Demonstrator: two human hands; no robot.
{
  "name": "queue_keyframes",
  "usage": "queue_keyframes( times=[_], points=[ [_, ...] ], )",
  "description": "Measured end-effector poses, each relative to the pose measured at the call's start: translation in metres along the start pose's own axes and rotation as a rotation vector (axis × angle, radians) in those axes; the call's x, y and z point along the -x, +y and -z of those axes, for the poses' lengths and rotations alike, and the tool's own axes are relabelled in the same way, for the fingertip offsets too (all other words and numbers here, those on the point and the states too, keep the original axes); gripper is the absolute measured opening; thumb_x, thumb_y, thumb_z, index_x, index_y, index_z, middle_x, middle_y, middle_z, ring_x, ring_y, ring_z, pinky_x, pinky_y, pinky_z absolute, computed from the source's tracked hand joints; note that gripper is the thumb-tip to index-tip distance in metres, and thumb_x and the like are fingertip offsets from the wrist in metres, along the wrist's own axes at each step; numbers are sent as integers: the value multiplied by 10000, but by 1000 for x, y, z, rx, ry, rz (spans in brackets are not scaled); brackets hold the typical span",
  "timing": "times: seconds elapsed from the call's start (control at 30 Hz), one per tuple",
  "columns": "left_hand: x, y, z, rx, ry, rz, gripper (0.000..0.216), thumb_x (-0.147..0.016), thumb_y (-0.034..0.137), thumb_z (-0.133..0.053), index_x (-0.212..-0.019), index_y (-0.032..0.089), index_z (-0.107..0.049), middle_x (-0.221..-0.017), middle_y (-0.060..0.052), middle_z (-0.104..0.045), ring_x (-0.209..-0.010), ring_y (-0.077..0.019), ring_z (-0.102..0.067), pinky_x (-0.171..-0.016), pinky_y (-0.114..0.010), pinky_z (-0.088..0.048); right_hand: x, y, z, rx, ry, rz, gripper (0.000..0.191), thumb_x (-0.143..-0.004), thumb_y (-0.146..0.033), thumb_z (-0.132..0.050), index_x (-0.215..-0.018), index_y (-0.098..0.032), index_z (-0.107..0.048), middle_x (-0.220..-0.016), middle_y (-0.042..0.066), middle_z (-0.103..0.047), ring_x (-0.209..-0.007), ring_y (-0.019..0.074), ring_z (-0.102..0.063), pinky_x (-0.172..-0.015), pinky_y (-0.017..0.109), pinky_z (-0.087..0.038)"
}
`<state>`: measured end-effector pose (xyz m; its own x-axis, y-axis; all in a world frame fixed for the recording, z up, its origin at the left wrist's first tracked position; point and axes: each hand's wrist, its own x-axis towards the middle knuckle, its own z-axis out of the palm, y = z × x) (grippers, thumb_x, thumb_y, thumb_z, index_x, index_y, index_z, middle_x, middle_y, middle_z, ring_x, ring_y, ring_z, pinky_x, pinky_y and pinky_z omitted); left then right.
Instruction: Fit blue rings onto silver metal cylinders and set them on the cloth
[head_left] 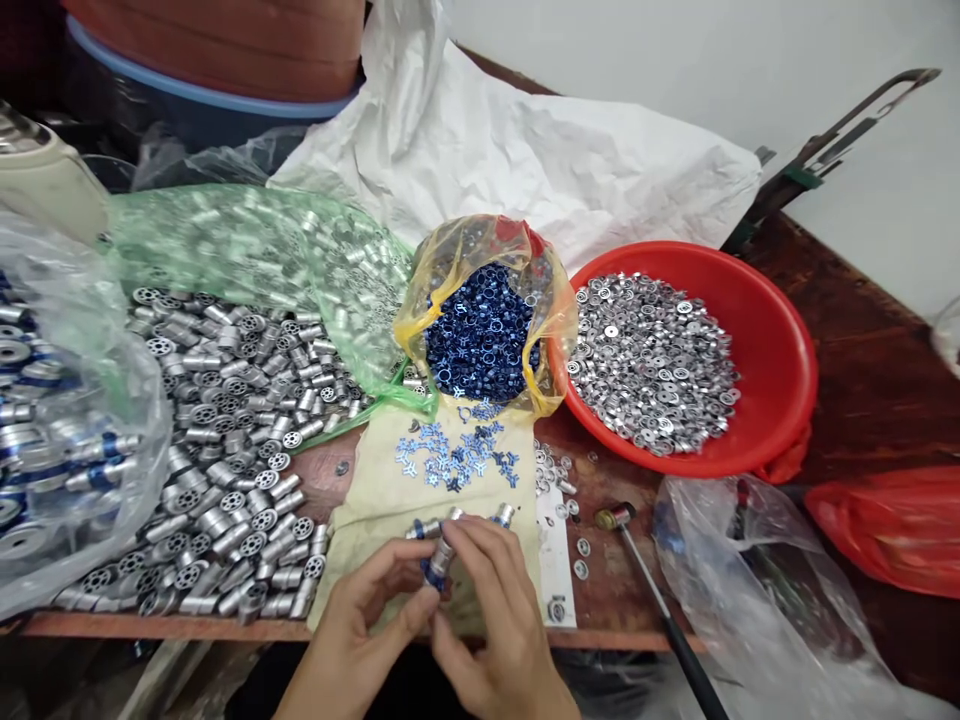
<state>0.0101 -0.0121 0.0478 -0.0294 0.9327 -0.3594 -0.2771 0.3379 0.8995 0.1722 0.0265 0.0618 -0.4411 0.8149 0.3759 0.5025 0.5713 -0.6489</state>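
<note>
My left hand and my right hand meet at the table's near edge over a cream cloth. Both pinch one small silver cylinder with a blue piece between their fingertips. Two more assembled cylinders lie on the cloth just beyond my fingers. Loose blue star-shaped pieces are scattered farther up the cloth. Behind them a yellow bag stands open, full of blue pieces.
A large heap of silver cylinders covers the table to the left, partly under a green bag. A red basin of silver discs sits right. A small hammer lies near my right hand. Clear bags lie at both sides.
</note>
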Motion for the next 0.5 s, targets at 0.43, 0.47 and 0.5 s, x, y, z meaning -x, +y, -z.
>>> queue_keyframes(
  times=[0.43,0.47,0.5],
  points=[
    [-6,-7,14,-1040,298,-528,253,-912,231,-653,-1152,278,-716,-1108,-64,-782,-1072,-323,-623,-909,-418,-395,-80,47,5,465,-8,-43,154,-987,-228,-533,-1108,-200,-625,-1059,115,-644,-1015,273,-595,-853,418,-532],
    [-11,-2,17,-1147,315,-580,263,-921,229,-640,-1172,268,-707,-1141,-76,-773,-1085,-334,-608,-897,-428,-381,-97,58,3,495,-14,-51,106,-978,-213,-541,-1012,-196,-639,-1016,116,-629,-978,281,-577,-822,421,-520],
    [-19,7,21,-1234,338,-619,280,-934,244,-624,-1206,251,-690,-1179,-93,-757,-1094,-343,-594,-885,-435,-377,-111,68,-1,521,-30,-52,103,-965,-187,-545,-924,-199,-639,-973,113,-617,-941,283,-560,-796,418,-507]
  ],
)
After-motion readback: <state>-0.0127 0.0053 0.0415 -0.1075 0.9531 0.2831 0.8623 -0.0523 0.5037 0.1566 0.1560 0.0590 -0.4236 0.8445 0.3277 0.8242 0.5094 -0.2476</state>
